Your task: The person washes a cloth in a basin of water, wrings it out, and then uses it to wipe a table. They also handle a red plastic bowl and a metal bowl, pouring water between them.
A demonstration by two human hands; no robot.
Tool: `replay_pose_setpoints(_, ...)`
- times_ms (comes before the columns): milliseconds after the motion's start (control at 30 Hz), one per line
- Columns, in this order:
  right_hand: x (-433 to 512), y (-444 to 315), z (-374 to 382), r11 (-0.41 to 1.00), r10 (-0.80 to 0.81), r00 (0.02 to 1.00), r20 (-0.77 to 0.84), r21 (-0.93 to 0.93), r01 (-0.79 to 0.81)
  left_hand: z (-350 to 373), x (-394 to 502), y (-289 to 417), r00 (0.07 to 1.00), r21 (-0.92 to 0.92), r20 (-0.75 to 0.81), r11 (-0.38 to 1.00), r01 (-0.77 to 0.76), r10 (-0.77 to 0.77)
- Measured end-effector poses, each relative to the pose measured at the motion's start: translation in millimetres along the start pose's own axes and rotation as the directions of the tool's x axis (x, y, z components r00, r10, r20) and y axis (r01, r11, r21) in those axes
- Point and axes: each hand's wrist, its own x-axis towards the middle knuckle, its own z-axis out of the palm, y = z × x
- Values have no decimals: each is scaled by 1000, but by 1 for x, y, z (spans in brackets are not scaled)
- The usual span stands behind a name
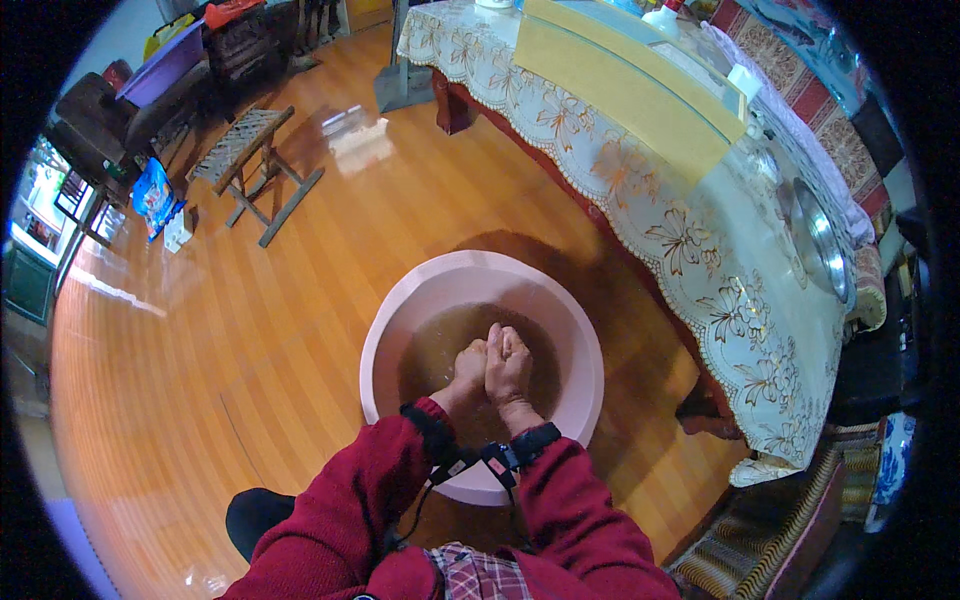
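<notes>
A pale pink plastic basin (586, 337) stands on the floor before me, with murky brownish water (431, 341) in it. Above the water, inside the basin's rim, my left hand (469, 365) is curled with its knuckles up. Pressed against its side is my right hand (509, 367), fingers bent and thumb side turned inward. Whether anything is held between the palms is hidden. Dark straps with small devices (453, 471) and cables circle both wrists, below red knitted sleeves (352, 487).
To the right runs a table with a floral lace-edged cloth (682, 240), bearing a yellow box-like panel (615, 97) and a metal bowl (817, 240). A folding stool (251, 161), a blue detergent bag (154, 196) and a white box (178, 229) stand at the left. A striped seat (750, 532) is lower right.
</notes>
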Motion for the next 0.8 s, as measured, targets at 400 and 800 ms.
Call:
replay_pose_setpoints(400,27,67,-36,992,-29,981,191,123,5,2,16,-58,874,-776,479,429,463,-77)
replay_pose_setpoints(800,17,90,-67,698,72,947,314,-694,177,19,41,-137,992,-62,32,991,122,-120)
